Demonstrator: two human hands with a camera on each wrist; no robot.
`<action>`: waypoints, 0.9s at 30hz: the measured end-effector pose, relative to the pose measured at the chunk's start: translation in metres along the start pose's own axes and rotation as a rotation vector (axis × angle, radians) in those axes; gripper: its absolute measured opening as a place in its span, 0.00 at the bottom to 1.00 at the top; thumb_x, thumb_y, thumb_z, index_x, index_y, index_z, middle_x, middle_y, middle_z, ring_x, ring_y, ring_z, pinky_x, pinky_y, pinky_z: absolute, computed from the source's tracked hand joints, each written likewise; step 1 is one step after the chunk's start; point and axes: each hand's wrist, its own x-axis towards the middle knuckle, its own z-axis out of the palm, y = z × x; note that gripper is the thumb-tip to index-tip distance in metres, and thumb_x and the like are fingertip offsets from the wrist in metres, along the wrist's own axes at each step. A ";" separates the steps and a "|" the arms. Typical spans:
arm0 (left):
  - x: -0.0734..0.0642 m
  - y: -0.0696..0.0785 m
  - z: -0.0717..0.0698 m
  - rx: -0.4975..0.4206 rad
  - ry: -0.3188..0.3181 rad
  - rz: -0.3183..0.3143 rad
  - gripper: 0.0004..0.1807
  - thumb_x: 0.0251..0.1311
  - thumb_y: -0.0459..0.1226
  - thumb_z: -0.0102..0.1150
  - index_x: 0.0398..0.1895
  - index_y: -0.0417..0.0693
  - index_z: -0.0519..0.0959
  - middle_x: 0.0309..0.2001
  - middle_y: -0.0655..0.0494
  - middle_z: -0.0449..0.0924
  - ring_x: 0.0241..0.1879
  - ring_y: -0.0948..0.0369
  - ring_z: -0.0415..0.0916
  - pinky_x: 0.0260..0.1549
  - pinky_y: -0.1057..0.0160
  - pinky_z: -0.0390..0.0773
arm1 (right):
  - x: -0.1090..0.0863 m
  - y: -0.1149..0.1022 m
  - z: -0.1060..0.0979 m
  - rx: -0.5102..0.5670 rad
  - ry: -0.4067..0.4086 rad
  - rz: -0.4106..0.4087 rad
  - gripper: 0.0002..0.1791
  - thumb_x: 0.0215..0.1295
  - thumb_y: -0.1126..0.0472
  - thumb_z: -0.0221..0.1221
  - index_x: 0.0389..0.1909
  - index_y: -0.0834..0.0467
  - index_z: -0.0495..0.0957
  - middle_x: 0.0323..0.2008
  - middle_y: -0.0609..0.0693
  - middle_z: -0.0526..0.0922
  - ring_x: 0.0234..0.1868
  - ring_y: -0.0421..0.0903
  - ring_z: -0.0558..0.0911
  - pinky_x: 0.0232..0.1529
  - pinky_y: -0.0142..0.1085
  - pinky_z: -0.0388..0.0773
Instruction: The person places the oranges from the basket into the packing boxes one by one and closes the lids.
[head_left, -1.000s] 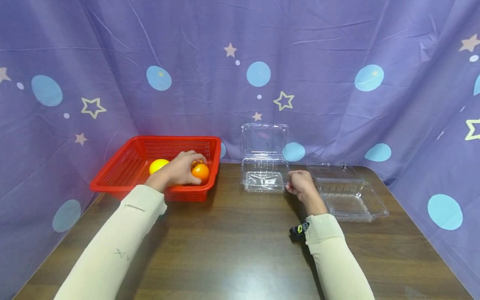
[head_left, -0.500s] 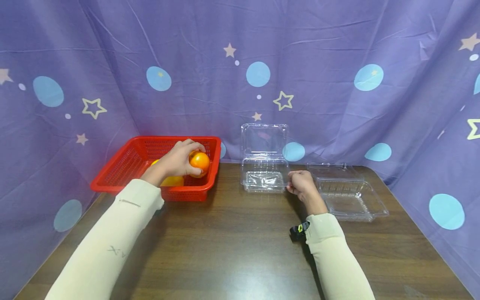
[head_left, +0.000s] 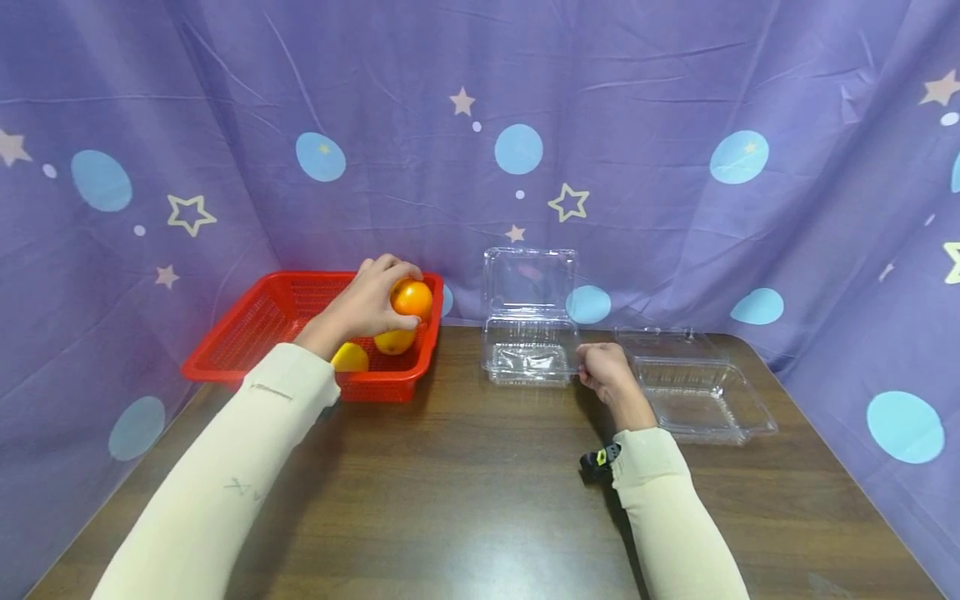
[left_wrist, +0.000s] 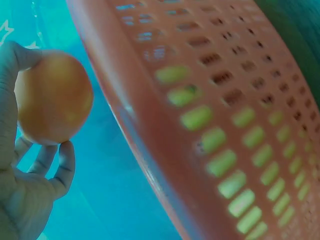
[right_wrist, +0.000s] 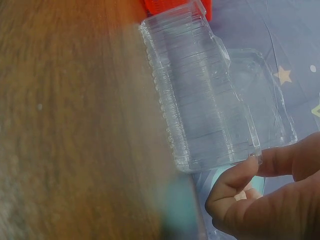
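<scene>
My left hand (head_left: 367, 302) grips an orange (head_left: 412, 300) above the right end of the red basket (head_left: 311, 377). In the left wrist view, thumb and fingers curl round the orange (left_wrist: 56, 97), which is apart from the basket's slotted wall (left_wrist: 150, 130). Below it in the basket lie a yellow fruit (head_left: 350, 357) and another yellowish fruit (head_left: 394, 341), partly hidden by the hand. My right hand (head_left: 604, 369) pinches the right front corner of a clear plastic clamshell box (head_left: 528, 360), whose lid stands upright. The right wrist view shows thumb and finger on the box's rim (right_wrist: 254, 147).
A second clear clamshell box (head_left: 693, 400) lies with its lid back, right of my right hand. Both boxes and the basket stand toward the back of the brown wooden table (head_left: 465, 500). A purple patterned curtain (head_left: 420, 167) hangs behind.
My left hand has lifted the orange upward and slightly right from inside the basket, uncovering the fruit beneath. My right hand stays at the box's corner.
</scene>
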 end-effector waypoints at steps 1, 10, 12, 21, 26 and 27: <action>0.002 0.003 0.000 -0.002 0.008 0.005 0.33 0.45 0.45 0.76 0.57 0.51 0.78 0.56 0.46 0.72 0.51 0.46 0.64 0.45 0.50 0.68 | 0.000 0.000 0.000 -0.004 0.000 0.000 0.12 0.72 0.72 0.46 0.51 0.74 0.71 0.21 0.45 0.67 0.18 0.36 0.67 0.20 0.25 0.69; 0.019 0.034 0.010 -0.024 0.036 0.043 0.32 0.46 0.47 0.75 0.57 0.53 0.78 0.55 0.48 0.71 0.50 0.47 0.63 0.43 0.52 0.72 | 0.000 0.000 -0.002 0.010 -0.027 -0.001 0.11 0.74 0.72 0.47 0.51 0.73 0.70 0.23 0.46 0.68 0.20 0.35 0.68 0.21 0.25 0.70; 0.022 0.041 0.014 -0.032 0.038 0.042 0.32 0.46 0.47 0.75 0.57 0.53 0.78 0.55 0.48 0.71 0.50 0.48 0.63 0.43 0.52 0.73 | -0.001 0.000 -0.002 -0.001 -0.031 -0.007 0.10 0.74 0.71 0.47 0.50 0.72 0.70 0.24 0.46 0.69 0.21 0.36 0.69 0.21 0.25 0.70; 0.032 0.075 0.033 -0.030 0.009 0.033 0.34 0.45 0.47 0.75 0.59 0.51 0.77 0.55 0.49 0.72 0.50 0.49 0.63 0.41 0.54 0.73 | -0.002 -0.001 -0.003 -0.038 -0.015 -0.021 0.06 0.75 0.70 0.49 0.46 0.69 0.71 0.26 0.48 0.70 0.20 0.36 0.70 0.20 0.26 0.71; 0.036 0.086 0.048 -0.012 -0.007 0.021 0.35 0.45 0.48 0.73 0.60 0.51 0.77 0.56 0.48 0.72 0.50 0.49 0.63 0.42 0.54 0.73 | -0.002 0.000 -0.002 -0.032 -0.011 -0.018 0.06 0.75 0.70 0.49 0.46 0.69 0.72 0.26 0.48 0.70 0.20 0.37 0.69 0.21 0.26 0.71; 0.036 0.087 0.051 -0.008 -0.010 0.019 0.35 0.45 0.48 0.73 0.60 0.51 0.77 0.55 0.49 0.72 0.50 0.49 0.63 0.42 0.54 0.74 | -0.002 0.000 -0.002 -0.031 -0.009 -0.018 0.06 0.75 0.71 0.49 0.46 0.69 0.72 0.26 0.48 0.70 0.20 0.37 0.69 0.21 0.26 0.71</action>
